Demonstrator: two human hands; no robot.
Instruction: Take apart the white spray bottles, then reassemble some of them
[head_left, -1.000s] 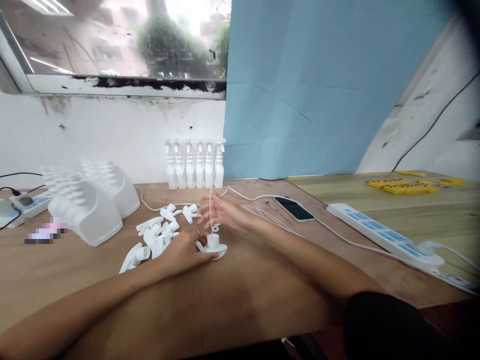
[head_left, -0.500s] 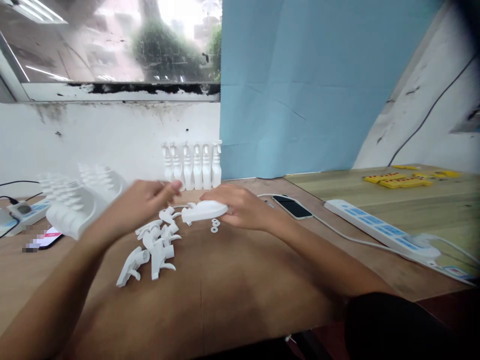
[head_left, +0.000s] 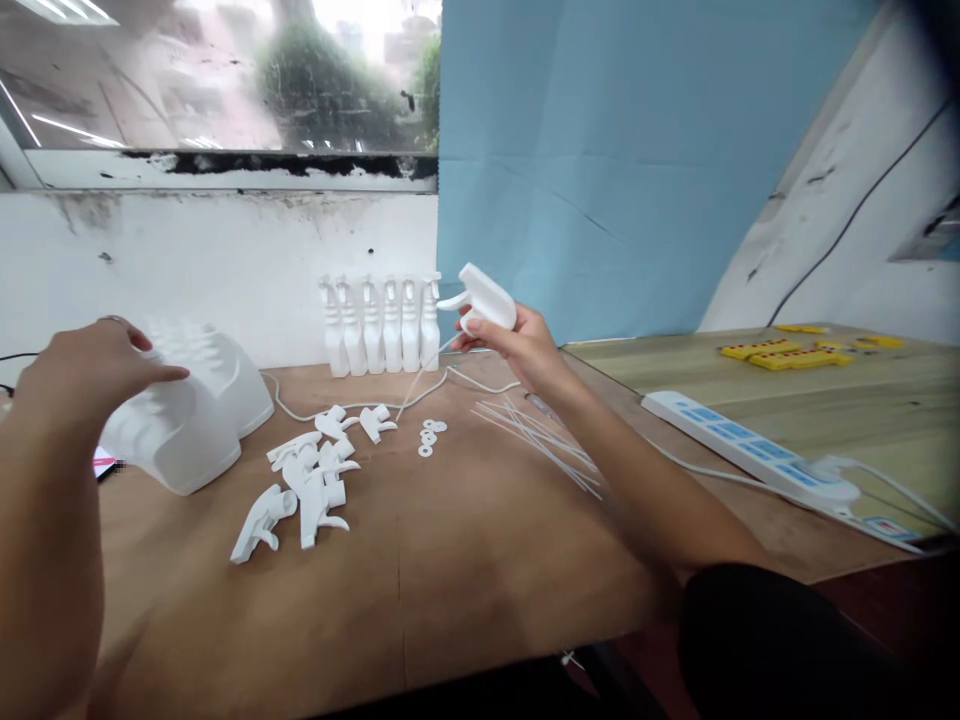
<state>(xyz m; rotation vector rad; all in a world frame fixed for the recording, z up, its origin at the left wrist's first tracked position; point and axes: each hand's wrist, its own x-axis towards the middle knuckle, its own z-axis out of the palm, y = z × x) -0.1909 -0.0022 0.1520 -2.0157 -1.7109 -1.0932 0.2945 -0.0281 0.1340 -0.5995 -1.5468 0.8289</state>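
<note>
My right hand [head_left: 521, 350] is raised above the table, closed around a white trigger spray head [head_left: 487, 300]. A thin white tube [head_left: 420, 378] slants down from it. At the left, my left hand [head_left: 97, 375] hovers over a pile of white plastic bottles [head_left: 195, 440], thumb apart from the fingers. Its far fingers are partly hidden, and whether they touch a bottle I cannot tell. Several loose trigger spray heads [head_left: 319, 500] lie on the brown table between my hands. Small white washers [head_left: 427, 438] and several thin white tubes [head_left: 540, 440] lie to their right.
A row of upright white spray bottles [head_left: 390, 330] stands against the wall. On the right is a white power strip [head_left: 742, 440] with a cable, and beyond it yellow pieces [head_left: 795, 355]. Part of a phone [head_left: 106, 462] shows at the left. A white cord crosses the table's back.
My right hand has lifted the spray head up, turning it upright and showing its trigger and tube. My left hand has moved left from the middle to the bottle pile.
</note>
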